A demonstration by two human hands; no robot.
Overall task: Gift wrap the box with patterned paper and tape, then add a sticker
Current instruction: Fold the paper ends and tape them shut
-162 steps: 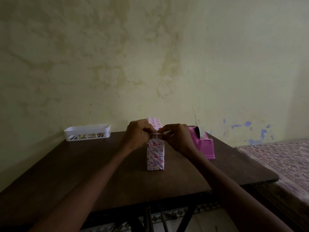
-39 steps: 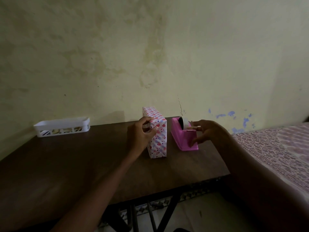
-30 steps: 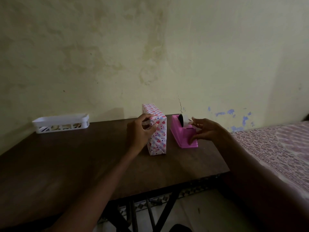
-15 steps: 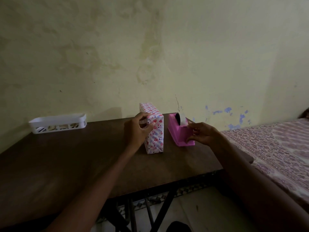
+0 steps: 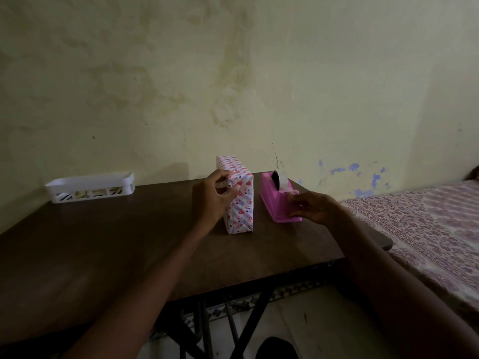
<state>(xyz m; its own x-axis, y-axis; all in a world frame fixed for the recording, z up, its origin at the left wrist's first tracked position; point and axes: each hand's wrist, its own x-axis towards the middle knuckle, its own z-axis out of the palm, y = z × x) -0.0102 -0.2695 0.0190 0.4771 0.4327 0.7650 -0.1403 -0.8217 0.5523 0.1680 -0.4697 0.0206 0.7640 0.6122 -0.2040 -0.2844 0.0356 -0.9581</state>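
The box [image 5: 239, 200] stands on edge on the dark table [image 5: 103, 242], toward the back and a little right of the middle. It is fully covered in white paper with pink and red hearts. Its narrow end faces me, with the folded flaps showing as diagonal creases.

The left hand [image 5: 212, 195] is at the upper left of that near end. Its fingers are curled, and the thumb and fingertips press the paper at the top corner, gripping the box there. The forearm runs back across the table toward the near edge.

Just right of the box, apart from it, sits a pink dispenser [image 5: 278, 203], lying lengthwise like the box. A roll of tape [image 5: 281, 180] sits in its far half.

The right hand [image 5: 315, 207] is at the dispenser's near end. Its fingers are bent, the fingertips are up by the cutter, and the thumb is lower by the base. The light is dim, and I cannot tell whether they pinch a strip of tape or only touch the plastic.

A white slotted tray [image 5: 90, 186] sits at the far left of the table against the stained wall. It holds something pale that I cannot make out. A bed [image 5: 427, 229] with a patterned cover lies to the right of the table.
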